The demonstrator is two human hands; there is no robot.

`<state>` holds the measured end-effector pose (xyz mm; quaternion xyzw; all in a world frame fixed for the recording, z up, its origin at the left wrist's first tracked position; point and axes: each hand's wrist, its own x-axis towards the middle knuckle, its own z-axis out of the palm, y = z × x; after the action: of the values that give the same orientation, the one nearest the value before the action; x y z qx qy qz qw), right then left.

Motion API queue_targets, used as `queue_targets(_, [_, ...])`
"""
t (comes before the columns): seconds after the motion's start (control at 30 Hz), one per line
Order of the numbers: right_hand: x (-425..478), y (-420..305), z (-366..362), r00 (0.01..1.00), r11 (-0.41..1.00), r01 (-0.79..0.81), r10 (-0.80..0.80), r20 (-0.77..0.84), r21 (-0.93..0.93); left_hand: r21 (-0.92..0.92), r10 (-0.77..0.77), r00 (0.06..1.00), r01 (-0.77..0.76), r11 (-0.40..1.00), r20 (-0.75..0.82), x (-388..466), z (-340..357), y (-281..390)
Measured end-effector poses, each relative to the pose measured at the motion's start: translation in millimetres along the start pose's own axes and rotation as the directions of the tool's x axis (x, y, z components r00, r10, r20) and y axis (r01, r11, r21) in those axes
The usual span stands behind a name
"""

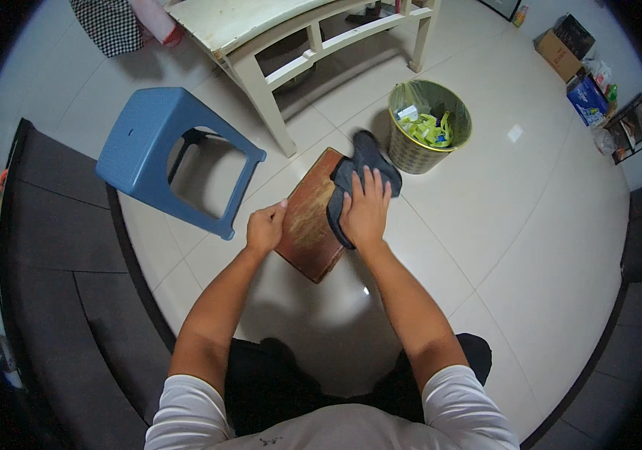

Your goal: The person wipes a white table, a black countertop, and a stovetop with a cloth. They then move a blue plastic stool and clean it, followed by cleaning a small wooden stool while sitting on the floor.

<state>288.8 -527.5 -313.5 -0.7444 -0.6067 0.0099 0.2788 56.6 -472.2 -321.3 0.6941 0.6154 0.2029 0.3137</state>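
A rectangular reddish-brown wooden board (309,216), its finish worn pale in the middle, lies tilted before me. It could be the top of a low stool; what is under it is hidden. My left hand (266,226) grips its left edge, with the thumb along the upper face. A dark grey cloth (349,179) drapes over the board's right edge and beyond its far right corner. On that cloth my right hand (367,208) presses with the palm down and fingers spread, holding it against the board.
A blue plastic stool (155,149) lies on its side at the left. Beyond the board stands a lined waste bin (419,149) with rubbish inside. A cream wooden table (259,84) is at the back. Dark sofa sections (56,236) border the left; boxes (560,56) line the right wall.
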Motion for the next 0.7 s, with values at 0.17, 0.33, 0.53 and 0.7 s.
queue_targets(0.17, [0.0,-47.4,18.2,0.811,0.895,0.433,-0.438,0.388,0.105,0.029,0.028,0.997,-0.025,0.999,-0.075,0.1,8.1,-16.1])
queue_targets(0.33, [7.1,-15.9,25.5,0.972,0.966,0.194,-0.213,0.103,0.168,0.090,0.048,0.980,-0.031,0.995,-0.192,-5.3,8.3,-8.3])
queue_targets(0.53, [2.3,36.1,35.3,0.767,0.778,-0.466,0.593,-0.245,0.421,0.371,0.224,0.953,-0.137,0.918,-0.204,-10.6,9.2,20.3])
queue_targets(0.7, [-57.0,-4.7,36.9,0.640,0.399,-0.576,0.764,0.089,0.713,0.537,0.305,0.926,-0.377,0.755,0.221,-58.7,23.4,75.9])
